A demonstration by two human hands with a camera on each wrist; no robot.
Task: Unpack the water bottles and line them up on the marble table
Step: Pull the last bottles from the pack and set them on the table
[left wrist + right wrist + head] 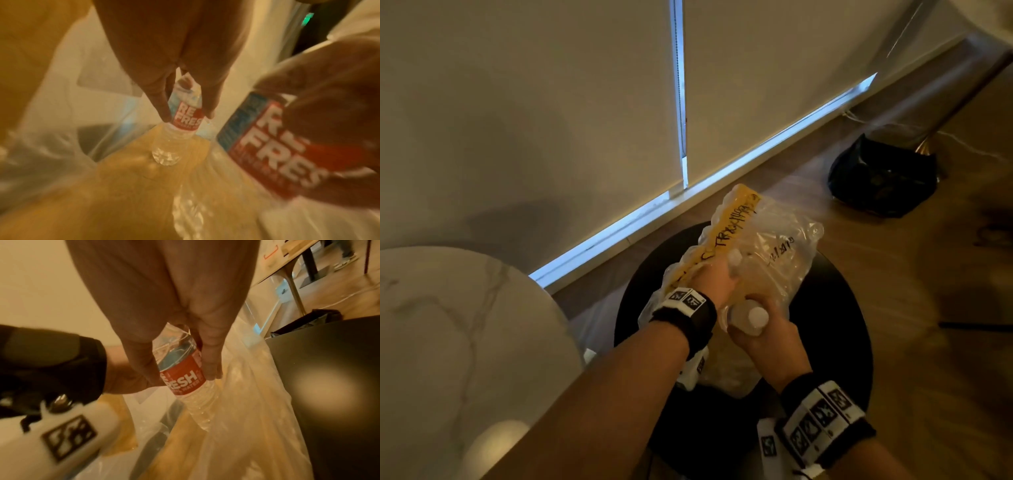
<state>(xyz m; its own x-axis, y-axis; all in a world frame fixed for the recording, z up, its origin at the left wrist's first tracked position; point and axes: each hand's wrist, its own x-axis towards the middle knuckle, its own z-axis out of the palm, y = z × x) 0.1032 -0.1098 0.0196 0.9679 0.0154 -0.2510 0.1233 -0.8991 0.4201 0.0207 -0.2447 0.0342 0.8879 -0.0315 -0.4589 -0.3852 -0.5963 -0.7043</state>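
The left hand (717, 275) and right hand (765, 337) each grip 1 water bottle, fingers curled round the labelled body: left-hand bottle (185, 118), right-hand bottle (182, 374). Both bottles are over the clear plastic wrap (774, 246), which rests on the black round stool (835, 329). The wrap's contents are indistinct. The marble table (448, 325) lies to the left.

bottle label (183, 379) — "RESH", "WATER" | second bottle label (273, 146) — "FRES" | yellow pack strip (732, 226) — handwriting, illegible

Drawn blinds (517, 102) (daylight below), wood floor (893, 274), black stool (832, 308)
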